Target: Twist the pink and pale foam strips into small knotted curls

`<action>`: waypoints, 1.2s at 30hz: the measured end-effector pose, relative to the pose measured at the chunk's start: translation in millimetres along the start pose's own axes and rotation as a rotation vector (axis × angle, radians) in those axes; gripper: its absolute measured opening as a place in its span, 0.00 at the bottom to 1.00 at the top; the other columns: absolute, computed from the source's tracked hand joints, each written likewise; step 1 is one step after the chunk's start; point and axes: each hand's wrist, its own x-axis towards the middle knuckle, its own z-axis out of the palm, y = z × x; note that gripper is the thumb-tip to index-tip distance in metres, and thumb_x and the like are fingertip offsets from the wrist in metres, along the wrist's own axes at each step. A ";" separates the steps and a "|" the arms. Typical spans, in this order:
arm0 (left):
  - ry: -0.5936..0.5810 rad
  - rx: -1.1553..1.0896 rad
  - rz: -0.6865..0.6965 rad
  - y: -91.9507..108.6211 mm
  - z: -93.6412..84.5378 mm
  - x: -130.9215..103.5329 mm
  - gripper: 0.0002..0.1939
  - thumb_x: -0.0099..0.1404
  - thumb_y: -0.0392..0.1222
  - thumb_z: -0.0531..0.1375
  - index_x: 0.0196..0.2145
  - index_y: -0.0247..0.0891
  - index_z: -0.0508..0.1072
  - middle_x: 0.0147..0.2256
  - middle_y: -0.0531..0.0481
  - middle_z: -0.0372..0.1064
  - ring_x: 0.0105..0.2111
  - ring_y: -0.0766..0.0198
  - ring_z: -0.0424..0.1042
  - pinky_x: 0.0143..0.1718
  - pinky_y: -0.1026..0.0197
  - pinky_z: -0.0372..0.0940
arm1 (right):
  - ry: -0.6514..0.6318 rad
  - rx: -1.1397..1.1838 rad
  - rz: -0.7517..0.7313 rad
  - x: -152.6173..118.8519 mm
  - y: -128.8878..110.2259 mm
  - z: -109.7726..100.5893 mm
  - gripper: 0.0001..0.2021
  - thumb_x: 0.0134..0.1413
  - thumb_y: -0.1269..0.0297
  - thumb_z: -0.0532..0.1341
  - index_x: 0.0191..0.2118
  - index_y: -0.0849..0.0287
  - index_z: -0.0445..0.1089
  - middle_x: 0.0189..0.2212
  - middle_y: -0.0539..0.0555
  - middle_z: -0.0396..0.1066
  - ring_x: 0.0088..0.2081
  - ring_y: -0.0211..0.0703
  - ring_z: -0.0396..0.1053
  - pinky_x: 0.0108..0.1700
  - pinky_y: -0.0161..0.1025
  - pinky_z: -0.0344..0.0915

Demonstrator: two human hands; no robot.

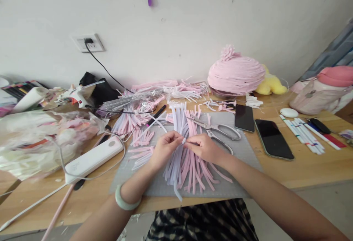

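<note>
My left hand and my right hand meet over the grey cutting mat. Fingertips of both pinch a small pale lavender pipe cleaner, bent short between them. Beneath my hands lie a bundle of long lavender pipe cleaners and, to its right, a fan of pink pipe cleaners. Silver scissors rest half open behind my right hand. Beside my left hand are short bent pink pieces and a small group of pink and lavender stems.
Two phones and several markers lie at right. A pink wrapped dome stands by the wall. At left are a white power strip with cables, plastic bags and a glue gun.
</note>
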 end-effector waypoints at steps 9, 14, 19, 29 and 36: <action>-0.205 -0.272 -0.257 2.9 -3.2 0.2 0.08 0.51 0.40 0.60 0.24 0.32 0.66 0.19 0.57 0.56 0.18 0.76 0.49 0.21 0.70 0.47 | -0.026 0.099 0.074 0.0 2.6 0.6 0.13 0.51 0.63 0.54 0.22 0.63 0.66 0.17 0.47 0.56 0.21 0.32 0.52 0.25 0.32 0.47; -0.278 0.244 0.109 16.2 -13.4 0.2 0.09 0.55 0.41 0.59 0.33 0.35 0.72 0.29 0.50 0.66 0.30 0.66 0.63 0.32 0.65 0.57 | -0.221 0.610 0.391 0.9 5.1 -3.5 0.10 0.45 0.61 0.57 0.22 0.64 0.66 0.12 0.42 0.43 0.16 0.28 0.39 0.19 0.32 0.39; -0.331 0.499 0.278 20.0 -18.7 1.4 0.05 0.56 0.39 0.57 0.28 0.36 0.72 0.27 0.49 0.67 0.29 0.65 0.65 0.34 0.63 0.58 | -0.184 0.427 0.268 0.2 4.3 -4.1 0.13 0.47 0.60 0.57 0.20 0.64 0.65 0.14 0.43 0.44 0.18 0.29 0.42 0.21 0.31 0.40; -0.207 0.629 0.445 12.6 -16.7 4.6 0.06 0.58 0.39 0.55 0.26 0.38 0.69 0.26 0.49 0.65 0.28 0.64 0.63 0.32 0.63 0.57 | -0.092 0.240 0.206 2.9 1.7 0.0 0.15 0.47 0.56 0.58 0.25 0.65 0.69 0.18 0.46 0.50 0.23 0.31 0.48 0.24 0.31 0.45; -0.046 0.630 0.285 8.8 -8.2 0.3 0.09 0.58 0.42 0.53 0.22 0.37 0.62 0.21 0.54 0.58 0.23 0.67 0.57 0.27 0.64 0.52 | 0.039 -0.005 0.113 0.1 2.8 3.3 0.15 0.50 0.62 0.54 0.17 0.63 0.61 0.16 0.46 0.47 0.22 0.31 0.47 0.23 0.31 0.43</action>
